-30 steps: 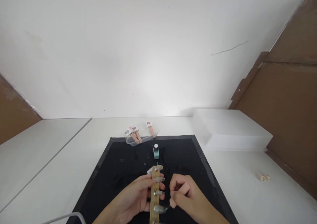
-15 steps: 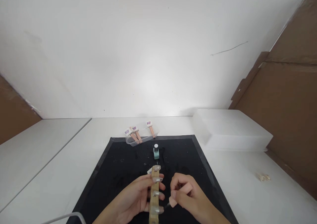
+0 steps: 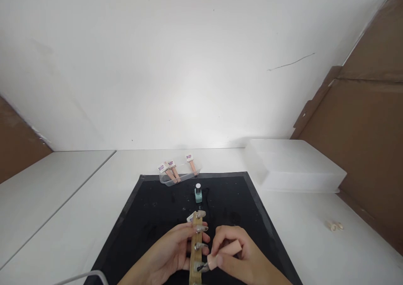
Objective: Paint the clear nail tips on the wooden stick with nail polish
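Note:
My left hand (image 3: 176,247) is wrapped round a wooden strip (image 3: 196,257) that carries several clear false nail tips (image 3: 201,246), which point to the right. Between the thumb and fingers of my right hand (image 3: 237,255) is a nail polish brush (image 3: 225,253) with a pinkish cap. Its dark bristles lie on the nail tip (image 3: 204,267) nearest me. A teal nail polish bottle (image 3: 198,196) with a black and white cap stands upright just past the strip's far end. Part of a white label (image 3: 190,217) shows behind the strip.
Beneath my hands lies a black mat (image 3: 157,209) on the white table (image 3: 82,209). A clear tray (image 3: 185,177) at its far edge holds several pink bottles with white tags (image 3: 171,173). A white box (image 3: 299,167) stands at right, near small beige pieces (image 3: 333,225). A grey cable (image 3: 91,273) is at lower left.
My right hand has moved left with the brush, which was just beside the nearest nail tip and now touches it. The brush handle is turned flatter. My left hand has hardly moved.

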The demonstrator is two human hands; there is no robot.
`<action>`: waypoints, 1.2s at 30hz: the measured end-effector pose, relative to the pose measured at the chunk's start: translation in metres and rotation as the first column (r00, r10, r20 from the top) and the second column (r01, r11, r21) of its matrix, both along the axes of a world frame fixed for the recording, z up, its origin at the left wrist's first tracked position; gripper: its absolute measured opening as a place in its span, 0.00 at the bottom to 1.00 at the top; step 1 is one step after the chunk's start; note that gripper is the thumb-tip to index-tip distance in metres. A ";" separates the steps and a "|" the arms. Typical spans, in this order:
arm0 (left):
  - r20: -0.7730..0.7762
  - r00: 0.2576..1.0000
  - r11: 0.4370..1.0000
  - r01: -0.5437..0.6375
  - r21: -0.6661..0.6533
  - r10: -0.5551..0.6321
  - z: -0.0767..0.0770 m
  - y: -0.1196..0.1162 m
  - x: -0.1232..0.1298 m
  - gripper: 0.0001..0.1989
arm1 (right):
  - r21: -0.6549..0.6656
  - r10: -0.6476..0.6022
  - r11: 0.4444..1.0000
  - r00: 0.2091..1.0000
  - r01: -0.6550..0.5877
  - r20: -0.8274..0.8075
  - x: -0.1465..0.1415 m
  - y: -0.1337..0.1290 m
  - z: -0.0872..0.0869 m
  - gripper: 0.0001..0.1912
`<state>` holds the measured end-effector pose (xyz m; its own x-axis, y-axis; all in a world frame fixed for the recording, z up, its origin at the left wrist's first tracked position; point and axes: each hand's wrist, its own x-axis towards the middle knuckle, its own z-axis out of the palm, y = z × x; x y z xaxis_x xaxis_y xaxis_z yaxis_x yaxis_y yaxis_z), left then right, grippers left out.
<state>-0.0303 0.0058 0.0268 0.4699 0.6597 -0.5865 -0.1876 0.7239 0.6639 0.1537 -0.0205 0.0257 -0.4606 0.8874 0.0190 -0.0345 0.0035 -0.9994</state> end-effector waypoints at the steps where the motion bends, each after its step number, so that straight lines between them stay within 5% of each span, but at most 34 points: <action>1: -0.001 1.000 1.000 0.000 0.002 0.000 0.000 0.000 0.000 0.16 | 0.013 0.004 1.000 1.000 -0.004 0.014 0.000 0.000 -0.001 0.07; 8: -0.017 1.000 1.000 -0.003 0.000 0.003 0.003 0.000 0.002 0.15 | 0.069 -0.001 0.998 0.993 -0.007 0.121 -0.002 0.000 0.003 0.06; 17: -0.022 1.000 1.000 -0.007 -0.002 0.007 0.003 0.000 0.002 0.15 | -0.133 -0.022 0.991 0.999 0.026 0.031 -0.007 -0.001 0.000 0.03; 36: 0.010 1.000 1.000 0.025 0.010 -0.025 -0.001 0.001 0.001 0.11 | -0.059 -0.081 0.994 0.990 0.089 0.116 -0.010 0.000 0.003 0.07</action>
<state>-0.0291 0.0072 0.0263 0.4918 0.6538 -0.5750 -0.1765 0.7216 0.6695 0.1433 -0.0201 0.0283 -0.3793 0.9212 -0.0868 0.0769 -0.0620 -0.9951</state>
